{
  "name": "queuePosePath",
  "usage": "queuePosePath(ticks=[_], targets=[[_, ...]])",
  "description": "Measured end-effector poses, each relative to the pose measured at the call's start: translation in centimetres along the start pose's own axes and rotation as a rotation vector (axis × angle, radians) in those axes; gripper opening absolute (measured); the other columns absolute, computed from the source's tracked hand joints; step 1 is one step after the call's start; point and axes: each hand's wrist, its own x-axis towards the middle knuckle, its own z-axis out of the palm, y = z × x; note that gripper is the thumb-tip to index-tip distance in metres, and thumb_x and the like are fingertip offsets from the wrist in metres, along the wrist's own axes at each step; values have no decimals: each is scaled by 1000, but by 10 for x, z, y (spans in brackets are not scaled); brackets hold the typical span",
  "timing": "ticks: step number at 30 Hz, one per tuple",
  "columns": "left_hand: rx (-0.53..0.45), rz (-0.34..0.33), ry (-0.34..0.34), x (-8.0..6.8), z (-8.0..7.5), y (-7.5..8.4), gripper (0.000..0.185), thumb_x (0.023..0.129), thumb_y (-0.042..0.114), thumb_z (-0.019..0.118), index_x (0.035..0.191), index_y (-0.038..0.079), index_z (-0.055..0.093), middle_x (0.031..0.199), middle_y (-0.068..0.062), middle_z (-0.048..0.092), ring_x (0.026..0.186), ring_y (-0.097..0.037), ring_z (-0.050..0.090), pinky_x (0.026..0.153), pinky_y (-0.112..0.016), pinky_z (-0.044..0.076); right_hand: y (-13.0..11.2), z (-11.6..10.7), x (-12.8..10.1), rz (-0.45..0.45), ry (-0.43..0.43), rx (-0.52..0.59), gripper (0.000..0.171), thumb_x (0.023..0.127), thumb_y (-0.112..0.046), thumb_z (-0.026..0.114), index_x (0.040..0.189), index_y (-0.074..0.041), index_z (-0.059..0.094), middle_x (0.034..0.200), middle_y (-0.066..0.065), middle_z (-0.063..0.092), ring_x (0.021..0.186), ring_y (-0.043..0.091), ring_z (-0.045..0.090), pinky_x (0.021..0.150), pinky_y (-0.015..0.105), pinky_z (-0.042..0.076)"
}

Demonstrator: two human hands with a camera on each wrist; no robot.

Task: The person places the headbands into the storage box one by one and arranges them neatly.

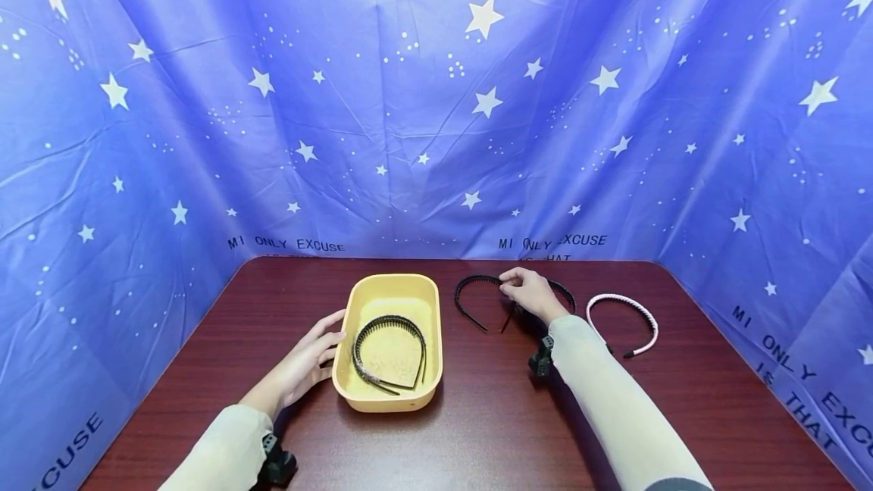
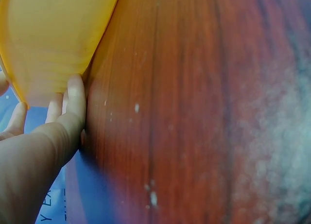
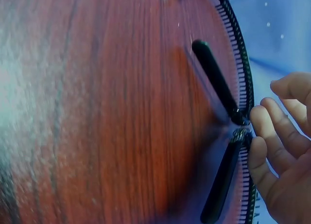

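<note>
In the head view my left hand [image 1: 298, 364] rests against the left wall of a yellow plastic tub [image 1: 355, 301]. The left wrist view shows its fingers [image 2: 75, 100] extended along the tub's outside. A black toothed headband [image 1: 390, 320] lies inside; whether a second overlaps it I cannot tell. My right hand [image 1: 532, 292] is over black headbands on the table, one arching left [image 1: 464, 290] and one right [image 1: 568, 295]. In the right wrist view its fingers [image 3: 262, 119] are loosely bent beside a toothed band [image 3: 244, 73], thumb apart; fingertip contact is unclear.
A white or pale pink headband [image 1: 656, 324] with dark tips lies right of my right hand. The dark red wooden table [image 1: 491, 430] ends at a blue star-patterned curtain [image 1: 382, 135] behind and at both sides.
</note>
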Motion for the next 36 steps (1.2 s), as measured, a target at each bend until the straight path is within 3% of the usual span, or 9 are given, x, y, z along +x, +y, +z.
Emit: queuePosePath(ticks=[7,17,25,31,36], targets=[[-3,4,3,1,0,0,60,105,25,50,158,22,22,137,-21,50,113,-25,58,91,-45,49,6,-2,1,50,7,-5,31,95,-13,67,125,-2,66,113,15,69,81,18,65,69,33,52],[0,0,2,0,0,1,60,105,25,50,158,22,22,139,-20,50,113,-24,59,91,-44,49,7,2,6,56,13,-127,33,91,-15,72,121,0,68,110,15,70,99,30,65,85,43,50],[2,0,2,0,0,1,60,105,25,51,158,22,23,140,-20,49,115,-25,58,92,-44,49,4,8,3,70,45,-121,29,88,-9,73,115,-1,69,105,15,71,104,34,63,98,48,45],[4,5,1,0,1,1,60,105,25,50,158,22,23,141,-21,48,115,-25,58,93,-44,48,2,7,2,74,74,-85,30,88,-10,70,117,-3,69,108,14,71,102,32,64,95,46,47],[5,2,7,0,1,1,60,105,25,51,158,22,23,141,-21,48,116,-25,57,92,-44,49,2,4,2,64,85,-57,27,91,-13,70,117,-4,70,106,13,72,93,27,66,83,42,51]])
